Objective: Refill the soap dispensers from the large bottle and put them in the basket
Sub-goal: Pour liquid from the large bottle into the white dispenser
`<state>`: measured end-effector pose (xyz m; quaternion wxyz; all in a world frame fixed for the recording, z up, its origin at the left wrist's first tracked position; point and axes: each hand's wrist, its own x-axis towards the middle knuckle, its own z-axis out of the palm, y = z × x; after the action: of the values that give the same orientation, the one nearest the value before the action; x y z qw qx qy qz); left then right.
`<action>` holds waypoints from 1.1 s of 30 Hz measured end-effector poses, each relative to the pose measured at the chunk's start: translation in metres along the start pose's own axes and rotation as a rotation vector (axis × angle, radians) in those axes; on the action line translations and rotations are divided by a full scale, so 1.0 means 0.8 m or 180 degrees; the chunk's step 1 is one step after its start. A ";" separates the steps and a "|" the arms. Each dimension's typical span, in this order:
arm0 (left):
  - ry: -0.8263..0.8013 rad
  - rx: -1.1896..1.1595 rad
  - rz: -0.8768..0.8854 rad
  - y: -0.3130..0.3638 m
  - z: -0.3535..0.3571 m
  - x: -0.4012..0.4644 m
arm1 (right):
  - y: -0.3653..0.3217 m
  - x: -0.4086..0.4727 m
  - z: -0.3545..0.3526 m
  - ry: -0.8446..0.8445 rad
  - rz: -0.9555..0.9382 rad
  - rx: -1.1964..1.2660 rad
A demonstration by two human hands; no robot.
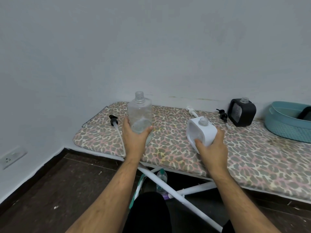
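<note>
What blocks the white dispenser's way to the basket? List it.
The black dispenser stands on the board between the white dispenser, gripped by the right hand, and the teal basket; a black pump lies there too.

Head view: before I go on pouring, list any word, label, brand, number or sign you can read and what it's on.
None can be read.
Large clear bottle, gripped by the left hand: no label shows.
White dispenser, gripped by the right hand: plain.
Black dispenser: plain.
Small bottle under the board: has a label, too blurred to read.
</note>
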<state>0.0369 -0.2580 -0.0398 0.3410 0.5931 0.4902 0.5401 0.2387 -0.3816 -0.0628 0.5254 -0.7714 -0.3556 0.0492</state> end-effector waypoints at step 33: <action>-0.0789 0.2321 0.2145 0.057 0.042 -0.014 | 0.012 -0.005 -0.034 0.0230 0.0058 -0.0302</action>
<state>0.0804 -0.2777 -0.0069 -0.0257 0.8582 0.3842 0.3395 0.2527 -0.4068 -0.0601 0.5003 -0.7999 -0.3313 0.0091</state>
